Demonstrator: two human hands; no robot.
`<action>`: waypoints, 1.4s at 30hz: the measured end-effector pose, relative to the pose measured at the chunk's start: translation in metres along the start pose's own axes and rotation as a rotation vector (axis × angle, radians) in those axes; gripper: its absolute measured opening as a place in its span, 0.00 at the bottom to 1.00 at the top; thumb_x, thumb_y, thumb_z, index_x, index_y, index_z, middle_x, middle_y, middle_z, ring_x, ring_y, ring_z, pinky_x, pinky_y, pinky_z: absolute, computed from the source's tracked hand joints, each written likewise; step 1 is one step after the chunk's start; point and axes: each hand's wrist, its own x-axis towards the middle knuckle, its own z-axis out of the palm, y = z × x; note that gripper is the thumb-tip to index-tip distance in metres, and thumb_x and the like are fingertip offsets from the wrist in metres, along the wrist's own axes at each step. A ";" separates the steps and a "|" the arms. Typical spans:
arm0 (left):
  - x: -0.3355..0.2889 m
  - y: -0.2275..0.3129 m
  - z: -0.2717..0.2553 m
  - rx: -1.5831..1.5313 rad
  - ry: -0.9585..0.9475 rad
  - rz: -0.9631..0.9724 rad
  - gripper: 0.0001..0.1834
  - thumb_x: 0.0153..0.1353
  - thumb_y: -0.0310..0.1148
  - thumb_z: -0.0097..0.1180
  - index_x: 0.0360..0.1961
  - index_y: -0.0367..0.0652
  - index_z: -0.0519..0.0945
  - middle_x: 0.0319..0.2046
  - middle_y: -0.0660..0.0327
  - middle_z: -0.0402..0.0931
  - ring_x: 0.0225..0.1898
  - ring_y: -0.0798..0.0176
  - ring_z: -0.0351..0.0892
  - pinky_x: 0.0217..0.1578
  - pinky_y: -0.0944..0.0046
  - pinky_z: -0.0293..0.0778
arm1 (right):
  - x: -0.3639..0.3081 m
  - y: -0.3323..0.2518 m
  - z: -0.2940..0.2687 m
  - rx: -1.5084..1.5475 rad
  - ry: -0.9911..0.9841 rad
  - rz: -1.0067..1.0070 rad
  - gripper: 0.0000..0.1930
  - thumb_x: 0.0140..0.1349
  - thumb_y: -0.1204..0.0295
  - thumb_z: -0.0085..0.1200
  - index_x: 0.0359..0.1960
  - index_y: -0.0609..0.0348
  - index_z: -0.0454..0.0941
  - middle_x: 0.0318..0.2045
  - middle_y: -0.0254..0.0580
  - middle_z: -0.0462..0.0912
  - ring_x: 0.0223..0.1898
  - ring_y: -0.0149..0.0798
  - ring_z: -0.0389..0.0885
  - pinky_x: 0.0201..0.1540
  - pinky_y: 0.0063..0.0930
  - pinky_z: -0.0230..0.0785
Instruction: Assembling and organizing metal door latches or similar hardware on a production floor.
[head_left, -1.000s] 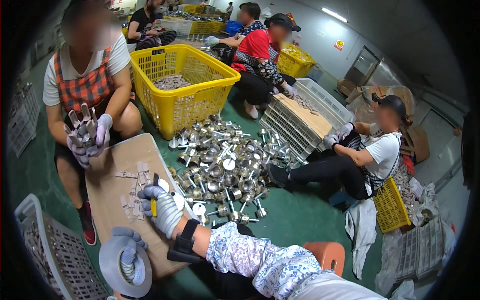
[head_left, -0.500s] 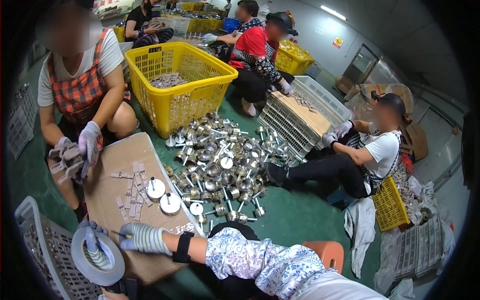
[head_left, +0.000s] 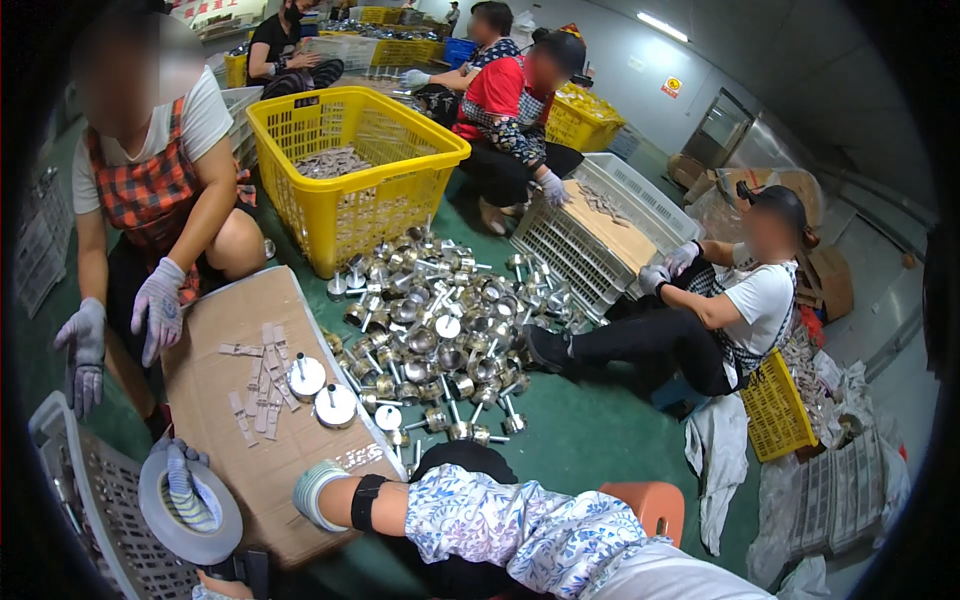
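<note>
My left hand (head_left: 183,492), in a striped grey glove, holds a wide roll of clear tape (head_left: 230,525). The thumb shows through the roll's hole and the other fingers curl over its far rim. My right hand (head_left: 318,494), gloved in pale stripes, is bent downward at the near edge of a brown cardboard sheet (head_left: 225,470); its fingers are hidden. Flat pale clip-like strips (head_left: 265,385) lie on the cardboard. Beside them stand two white round discs with metal stems (head_left: 335,406), (head_left: 306,377).
Metal cups with stems (head_left: 440,330) are heaped on the green floor. Behind them is a yellow basket (head_left: 350,205). A grey crate (head_left: 95,500) stands at my left. A co-worker's gloved hands (head_left: 158,310) hang beside the cardboard. Another person sits at right by an orange stool (head_left: 655,510).
My right hand has moved right, away from the tape roll, and turned downward. The co-worker at left has let go of the bundle of strips; those hands are now empty.
</note>
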 end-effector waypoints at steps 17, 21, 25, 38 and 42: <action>-0.001 -0.006 -0.018 0.113 0.030 0.005 0.22 0.59 0.36 0.57 0.51 0.34 0.70 0.43 0.54 0.73 0.43 0.58 0.73 0.47 0.63 0.70 | 0.013 -0.005 0.023 0.056 -0.008 -0.106 0.14 0.50 0.69 0.60 0.39 0.56 0.84 0.42 0.46 0.83 0.44 0.49 0.82 0.42 0.40 0.74; -0.013 -0.009 -0.029 0.210 0.042 0.015 0.22 0.59 0.36 0.57 0.51 0.34 0.70 0.43 0.53 0.73 0.44 0.57 0.73 0.47 0.63 0.71 | 0.009 -0.006 0.019 0.054 -0.013 -0.105 0.14 0.50 0.69 0.59 0.40 0.57 0.84 0.42 0.46 0.83 0.44 0.50 0.82 0.42 0.40 0.74; -0.047 -0.008 -0.056 0.439 0.045 0.040 0.22 0.59 0.36 0.56 0.51 0.34 0.70 0.44 0.53 0.73 0.44 0.57 0.74 0.47 0.62 0.71 | 0.009 -0.005 0.018 0.062 -0.011 -0.111 0.14 0.50 0.68 0.59 0.40 0.57 0.84 0.42 0.46 0.83 0.44 0.50 0.81 0.43 0.40 0.74; -0.110 0.000 -0.123 0.886 0.108 0.073 0.23 0.59 0.36 0.56 0.51 0.32 0.70 0.45 0.51 0.74 0.46 0.55 0.74 0.49 0.62 0.71 | 0.010 -0.006 0.019 0.048 -0.021 -0.114 0.14 0.51 0.69 0.59 0.41 0.56 0.84 0.43 0.46 0.83 0.45 0.49 0.81 0.43 0.40 0.74; -0.109 -0.003 -0.127 0.906 0.105 0.079 0.23 0.59 0.35 0.56 0.51 0.32 0.70 0.45 0.50 0.74 0.46 0.55 0.75 0.49 0.62 0.71 | 0.004 -0.006 0.015 0.040 -0.016 -0.108 0.14 0.51 0.69 0.58 0.40 0.56 0.84 0.42 0.46 0.83 0.44 0.50 0.82 0.42 0.40 0.74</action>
